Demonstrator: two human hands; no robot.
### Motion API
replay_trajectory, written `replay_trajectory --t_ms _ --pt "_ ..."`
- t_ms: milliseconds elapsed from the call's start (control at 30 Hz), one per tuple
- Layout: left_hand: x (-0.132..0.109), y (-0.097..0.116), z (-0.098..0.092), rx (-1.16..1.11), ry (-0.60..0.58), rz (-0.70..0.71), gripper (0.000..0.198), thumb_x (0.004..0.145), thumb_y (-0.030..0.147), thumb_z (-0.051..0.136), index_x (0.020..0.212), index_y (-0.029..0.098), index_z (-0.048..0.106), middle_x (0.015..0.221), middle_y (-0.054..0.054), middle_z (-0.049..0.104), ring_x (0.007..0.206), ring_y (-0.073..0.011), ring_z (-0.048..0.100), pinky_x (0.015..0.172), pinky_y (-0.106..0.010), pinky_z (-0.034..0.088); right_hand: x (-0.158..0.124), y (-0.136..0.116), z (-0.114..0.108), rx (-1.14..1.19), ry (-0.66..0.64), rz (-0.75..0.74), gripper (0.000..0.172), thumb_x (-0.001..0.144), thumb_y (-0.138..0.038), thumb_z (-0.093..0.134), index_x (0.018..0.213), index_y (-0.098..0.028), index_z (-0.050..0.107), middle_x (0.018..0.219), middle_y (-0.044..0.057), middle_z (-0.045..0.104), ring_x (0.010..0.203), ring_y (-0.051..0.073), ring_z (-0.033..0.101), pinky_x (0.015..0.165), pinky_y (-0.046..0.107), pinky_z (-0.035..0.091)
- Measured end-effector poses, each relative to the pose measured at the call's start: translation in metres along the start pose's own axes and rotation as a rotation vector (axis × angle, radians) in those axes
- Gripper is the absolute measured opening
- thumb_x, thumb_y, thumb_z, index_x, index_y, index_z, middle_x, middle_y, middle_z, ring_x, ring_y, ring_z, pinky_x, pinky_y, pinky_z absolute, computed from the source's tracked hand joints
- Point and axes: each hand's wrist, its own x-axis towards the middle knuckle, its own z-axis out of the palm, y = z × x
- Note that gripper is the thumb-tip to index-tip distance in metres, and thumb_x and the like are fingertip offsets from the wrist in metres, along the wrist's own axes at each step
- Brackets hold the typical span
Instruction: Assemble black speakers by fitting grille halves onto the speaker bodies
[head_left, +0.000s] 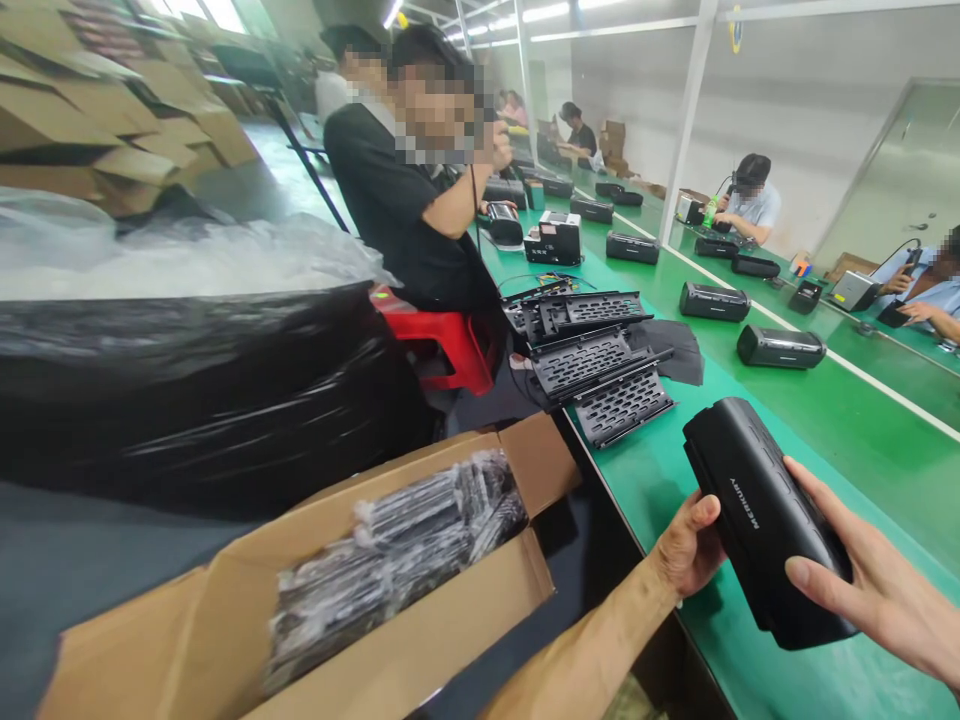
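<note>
A black speaker housing (757, 500) marked "MERKURY" is held tilted above the green bench at the lower right. My left hand (691, 545) grips its left side, with the thumb on the edge and the other fingers partly hidden beneath. Around its right side wraps my right hand (862, 565), thumb on the front face and fingers along the far edge. Beyond my left hand, several black slotted grille panels (626, 405) lie in an overlapping pile at the bench edge, with a dark cloth-like sheet (679, 350) beside them.
An open cardboard box (442, 640) of plastic-wrapped parts (405, 540) stands left of the bench. Similar black speakers (780, 347) line the green bench (847, 430). A person in black (397, 190) sits ahead by a red stool (442, 345); a large black bag (187, 400) is at left.
</note>
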Motion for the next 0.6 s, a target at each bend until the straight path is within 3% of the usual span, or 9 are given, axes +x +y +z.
replay_trajectory --t_ms 300,467,533,600 --pt "0.006 -0.002 0.000 0.034 0.052 -0.030 0.070 0.065 0.062 0.094 0.113 0.012 0.079 0.107 -0.014 0.083 0.100 -0.0331 0.078 0.094 -0.041 0.057 -0.003 -0.002 0.003 -0.054 -0.013 0.004 0.089 0.098 -0.067 0.056 0.173 -0.036 0.017 0.174 0.006 0.035 0.154 0.039 0.044 0.125 0.060 0.039" --pt "0.011 -0.003 0.002 0.050 0.081 -0.014 0.071 0.065 0.064 0.094 0.113 0.014 0.077 0.102 -0.013 0.083 0.102 -0.0359 0.077 0.093 -0.044 0.058 0.005 -0.001 -0.009 -0.039 -0.026 -0.022 0.092 0.095 -0.068 0.061 0.172 -0.036 0.021 0.170 0.010 0.041 0.147 0.042 0.052 0.119 0.063 0.044" --pt "0.013 0.001 0.004 0.059 0.120 0.042 0.069 0.066 0.058 0.095 0.117 0.016 0.075 0.103 -0.012 0.082 0.099 -0.0333 0.078 0.091 -0.043 0.059 0.005 0.007 -0.008 -0.014 0.062 -0.081 0.086 0.094 -0.067 0.065 0.168 -0.039 0.031 0.168 0.009 0.043 0.142 0.040 0.056 0.115 0.060 0.050" --pt "0.015 0.005 0.009 0.064 0.175 0.126 0.072 0.066 0.051 0.096 0.126 0.020 0.072 0.105 -0.008 0.082 0.098 -0.0306 0.077 0.092 -0.042 0.059 0.002 0.018 0.006 0.022 0.275 -0.150 0.088 0.090 -0.069 0.070 0.165 -0.040 0.035 0.169 0.010 0.038 0.144 0.040 0.053 0.112 0.058 0.053"
